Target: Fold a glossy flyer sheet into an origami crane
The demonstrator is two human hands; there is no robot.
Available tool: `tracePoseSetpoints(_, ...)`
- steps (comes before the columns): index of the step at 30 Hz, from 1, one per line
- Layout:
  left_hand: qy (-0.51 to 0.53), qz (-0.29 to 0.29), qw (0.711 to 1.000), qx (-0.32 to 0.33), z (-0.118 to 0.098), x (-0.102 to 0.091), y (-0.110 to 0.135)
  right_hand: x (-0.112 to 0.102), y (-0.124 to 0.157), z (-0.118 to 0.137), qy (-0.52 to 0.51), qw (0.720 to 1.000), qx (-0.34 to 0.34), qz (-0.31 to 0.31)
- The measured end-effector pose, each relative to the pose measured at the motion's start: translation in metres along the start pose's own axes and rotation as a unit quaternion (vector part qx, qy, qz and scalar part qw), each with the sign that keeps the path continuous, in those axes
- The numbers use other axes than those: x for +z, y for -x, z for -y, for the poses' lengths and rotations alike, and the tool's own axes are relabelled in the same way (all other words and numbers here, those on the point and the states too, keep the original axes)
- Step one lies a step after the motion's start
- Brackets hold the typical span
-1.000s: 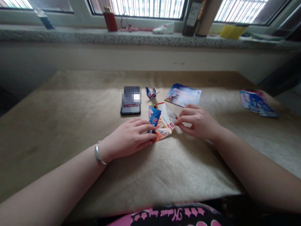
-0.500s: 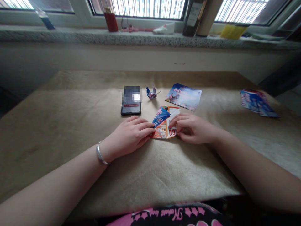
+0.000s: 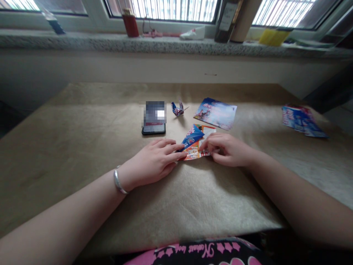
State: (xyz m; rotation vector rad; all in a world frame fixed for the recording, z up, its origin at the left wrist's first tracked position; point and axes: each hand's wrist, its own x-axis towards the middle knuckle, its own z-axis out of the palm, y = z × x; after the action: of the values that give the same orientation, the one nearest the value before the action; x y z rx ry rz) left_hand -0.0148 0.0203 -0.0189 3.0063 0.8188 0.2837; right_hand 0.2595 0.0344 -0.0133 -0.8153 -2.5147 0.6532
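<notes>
A partly folded sheet of printed paper [image 3: 194,141], blue, orange and white, lies on the table between my hands. My left hand [image 3: 153,162], with a silver bracelet at the wrist, presses its fingertips on the sheet's left edge, where a blue flap stands up. My right hand [image 3: 227,149] pinches the sheet's right edge with curled fingers. A small finished origami figure [image 3: 178,109] stands just behind the sheet.
A phone [image 3: 154,117] lies behind my left hand. A flat printed sheet [image 3: 216,112] lies behind my right hand, and more printed sheets [image 3: 302,120] sit at the table's right edge. The beige table cover [image 3: 82,140] runs to a window ledge [image 3: 165,43] holding small items.
The sheet's right part has been folded inward, so it looks narrower. My right hand moved left and slightly down toward my left hand, and the blue flap tipped to the right.
</notes>
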Motion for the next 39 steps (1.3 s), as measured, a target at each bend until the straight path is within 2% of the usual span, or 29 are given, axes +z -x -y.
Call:
tracePoseSetpoints(6, 0.01, 0.012, 1.0, 0.015, 0.0, 0.001, 0.001, 0.002, 0.001, -0.001, 0.039, 0.995, 0.079, -0.043)
tracePoseSetpoints(16, 0.019, -0.005, 1.0, 0.011, -0.001, 0.001, -0.001, 0.006, -0.004, -0.005, -0.005, 0.977, 0.202, -0.064)
tracePoseSetpoints(21, 0.002, 0.024, 1.0, 0.004, -0.004, -0.001, 0.0, 0.009, -0.005, -0.008, -0.077, 0.97, 0.222, -0.068)
tracePoseSetpoints(28, -0.017, 0.028, 0.999, 0.019, -0.004, -0.003, 0.0, 0.012, -0.005, -0.016, -0.089, 0.961, 0.246, -0.088)
tracePoseSetpoints(33, -0.048, 0.035, 0.998, 0.02, -0.005, -0.001, 0.0, 0.013, -0.009, -0.01, -0.007, 0.967, 0.241, -0.08)
tracePoseSetpoints(39, -0.037, 0.005, 0.999, 0.024, -0.007, -0.001, -0.001, 0.013, -0.012, -0.002, 0.11, 0.961, 0.24, -0.078)
